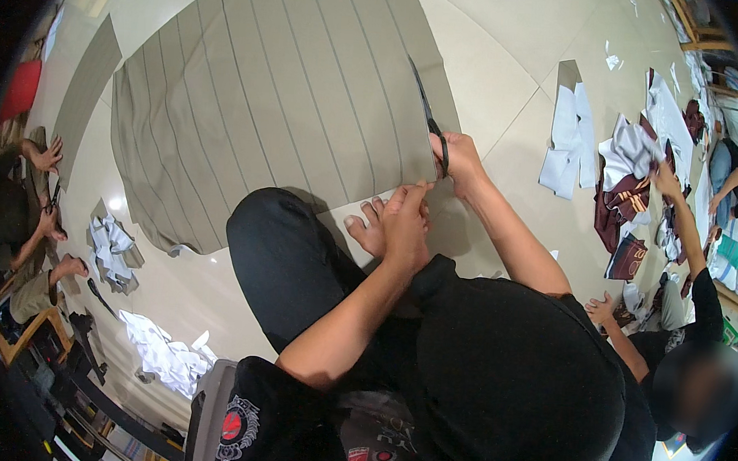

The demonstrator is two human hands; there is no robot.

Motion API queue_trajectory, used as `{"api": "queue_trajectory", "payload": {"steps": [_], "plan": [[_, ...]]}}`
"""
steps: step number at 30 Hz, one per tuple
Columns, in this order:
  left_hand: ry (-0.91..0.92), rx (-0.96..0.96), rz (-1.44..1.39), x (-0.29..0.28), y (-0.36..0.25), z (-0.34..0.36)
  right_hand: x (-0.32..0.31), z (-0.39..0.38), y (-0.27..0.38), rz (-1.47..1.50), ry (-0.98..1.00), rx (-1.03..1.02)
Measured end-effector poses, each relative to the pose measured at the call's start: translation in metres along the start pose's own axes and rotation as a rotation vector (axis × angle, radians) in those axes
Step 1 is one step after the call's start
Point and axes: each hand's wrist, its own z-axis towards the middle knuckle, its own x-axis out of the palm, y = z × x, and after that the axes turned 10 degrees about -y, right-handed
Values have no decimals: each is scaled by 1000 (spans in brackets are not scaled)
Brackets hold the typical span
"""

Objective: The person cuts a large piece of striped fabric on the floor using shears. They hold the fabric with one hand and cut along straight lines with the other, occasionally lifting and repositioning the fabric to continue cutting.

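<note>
Right hand [461, 163] grips black scissors [428, 110] near the striped cloth's [285, 90] lower right edge; left hand [407, 224] pinches the corner; most length appears uncut.

Striped cloth [268, 81] greyish beige — thin dark lines. Scissors [433, 126] black. Floor [498, 61] cream. Scraps [159, 349] near left white. Fabric pile [608, 224] at right maroon, white — some orange stripes.

A round emblem, pale grey with a red centre [239, 428], marks my black cloth sleeve [279, 394], near left; pale lettering crosses my dark printed shirtfront [387, 426] and the folded maroon cloth [627, 256] at right.
</note>
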Motion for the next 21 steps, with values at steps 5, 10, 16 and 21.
{"api": "queue_trajectory", "payload": {"steps": [5,10,16,21], "plan": [[1,9,-28,-4,5,3,4,0,12,-18,-13,2],[-53,-7,-43,-2,5,3,4,6,12,-17,4,8],[-100,-4,-43,1,5,0,5,3,14,-1,13,21],[178,12,-191,-44,24,31,4,5,15,-19,9,39]]}}
